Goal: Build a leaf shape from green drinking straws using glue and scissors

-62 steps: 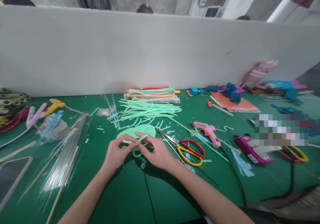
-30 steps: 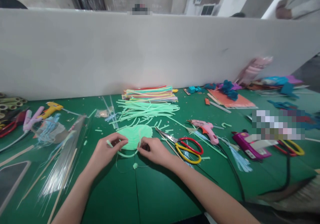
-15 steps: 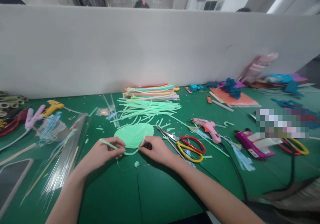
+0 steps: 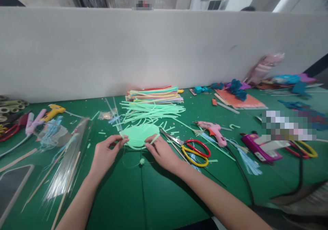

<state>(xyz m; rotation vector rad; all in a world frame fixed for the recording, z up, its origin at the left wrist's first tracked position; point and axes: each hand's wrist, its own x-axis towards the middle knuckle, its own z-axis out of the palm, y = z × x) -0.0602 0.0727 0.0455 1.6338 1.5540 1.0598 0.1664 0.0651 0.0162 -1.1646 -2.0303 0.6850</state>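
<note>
A flat oval pad (image 4: pixel 139 134) of light-green strips, probably pipe cleaners, lies between my hands. Along its near edge runs a bent light-green pipe cleaner (image 4: pixel 137 148). My left hand (image 4: pixel 108 154) pinches this strip at the pad's left side, thumb and index finger together. At the right, my right hand (image 4: pixel 162 153) pinches the strip too, its loose end (image 4: pixel 154 139) sticking up past the fingers. A small green knot (image 4: pixel 141 161) with thin thread lies just below the pad. Red-and-yellow-handled scissors (image 4: pixel 196 153) rest right of my right hand, blades toward the pad.
Behind the pad lie loose green pipe cleaners (image 4: pixel 156 111) and a multicoloured bundle (image 4: pixel 153 94). A pink glue gun (image 4: pixel 215 132) and purple device (image 4: pixel 260 148) are right. Left are clear plastic wrap (image 4: pixel 63 172), a yellow glue gun (image 4: pixel 54 111) and a phone (image 4: pixel 12 185). A grey partition (image 4: pixel 159 49) stands behind.
Both hands have moved slightly up and apart, bringing the strip from below the pad against its near edge. The left end of the strip no longer sticks out past my left hand.
</note>
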